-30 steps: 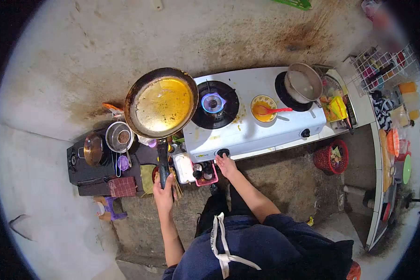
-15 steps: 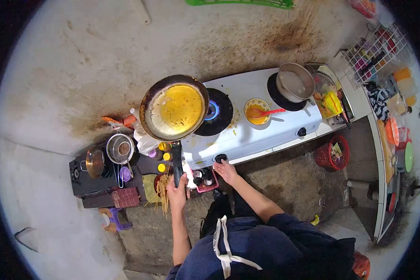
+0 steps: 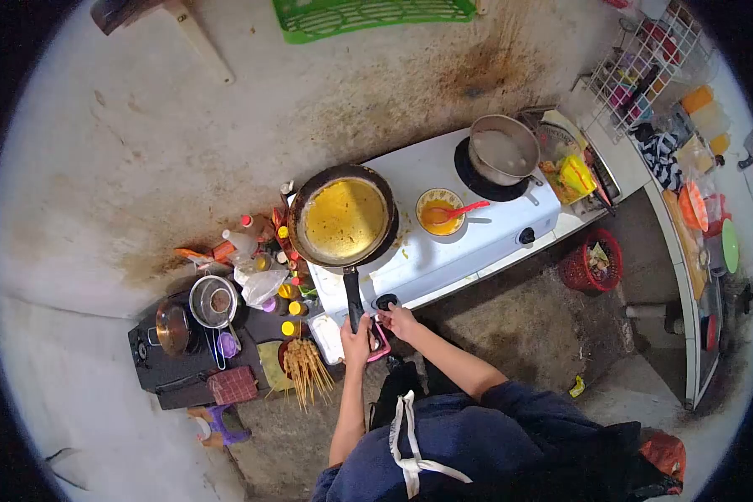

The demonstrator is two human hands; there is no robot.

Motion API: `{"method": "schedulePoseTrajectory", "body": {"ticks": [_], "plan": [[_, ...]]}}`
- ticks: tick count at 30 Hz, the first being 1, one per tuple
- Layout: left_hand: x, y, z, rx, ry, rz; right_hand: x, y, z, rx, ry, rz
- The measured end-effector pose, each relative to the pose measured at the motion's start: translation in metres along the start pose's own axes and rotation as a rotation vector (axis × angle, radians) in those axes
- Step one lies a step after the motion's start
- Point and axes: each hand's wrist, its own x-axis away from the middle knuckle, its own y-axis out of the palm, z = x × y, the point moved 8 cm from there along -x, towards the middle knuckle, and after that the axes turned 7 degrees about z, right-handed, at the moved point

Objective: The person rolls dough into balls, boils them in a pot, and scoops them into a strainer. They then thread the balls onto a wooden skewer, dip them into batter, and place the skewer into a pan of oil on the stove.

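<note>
My left hand [image 3: 357, 341] is wrapped round the black handle of a frying pan [image 3: 347, 219]. The pan, with a layer of yellow oil in it, sits over the left burner and covers it. At the stove's front, the fingers of my right hand [image 3: 399, 322] are closed at the lower edge of the left black knob [image 3: 385, 302]. On the white gas stove [image 3: 443, 263], right of the pan, stands a patterned bowl [image 3: 427, 197] of orange-yellow liquid with a red spoon [image 3: 464, 211]. A metal pot [image 3: 504, 151] rests on the right burner.
Skewered food [image 3: 305, 361] lies at lower left, near yellow-capped bottles [image 3: 289, 308]. Further left are a strainer [image 3: 213, 301] and a lidded pot [image 3: 173, 329]. A red basket [image 3: 591, 261] stands on the floor at right. A green rack [image 3: 376, 15] hangs on the wall.
The frying pan has come down and right over the left burner, hiding the blue flame. My left hand has moved right with it. My right hand stays by the knob, its fingers drawn closer together.
</note>
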Motion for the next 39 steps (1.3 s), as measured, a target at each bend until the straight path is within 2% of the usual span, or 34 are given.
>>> {"method": "schedulePoseTrajectory", "body": {"ticks": [5,9,14,17,25,29,31,34,35,36,39], "plan": [[-0.007,0.009,-0.020,0.009,0.015,0.006,-0.002,0.000,-0.001,0.068,0.010,-0.028],[-0.014,0.012,-0.038,-0.080,0.044,0.007,-0.004,0.000,0.002,-0.066,0.053,0.033],[-0.003,0.025,-0.017,-0.037,0.072,0.013,0.000,0.000,0.001,-0.134,0.094,0.025],[-0.002,0.027,-0.015,-0.038,0.012,-0.001,-0.004,-0.002,0.003,-0.156,0.116,0.012],[-0.006,0.025,-0.017,-0.072,0.044,-0.013,-0.005,-0.001,0.005,-0.252,0.165,-0.008],[-0.008,0.026,-0.026,-0.092,0.060,0.001,-0.004,-0.002,0.005,-0.127,0.155,-0.088],[-0.013,0.027,-0.036,-0.013,0.012,-0.062,-0.004,-0.002,0.003,-0.103,0.129,-0.096],[-0.013,0.023,-0.043,-0.002,-0.057,-0.070,0.000,0.006,0.007,-0.091,0.192,-0.296],[-0.012,0.020,-0.041,-0.016,-0.079,-0.058,-0.004,0.004,0.007,-0.121,0.181,-0.239],[-0.009,0.019,-0.039,-0.107,-0.109,-0.154,-0.009,0.004,0.008,-0.151,0.169,-0.182],[-0.020,-0.004,-0.047,-0.148,0.233,0.106,0.001,0.005,0.010,-0.215,0.171,-0.044]]}}
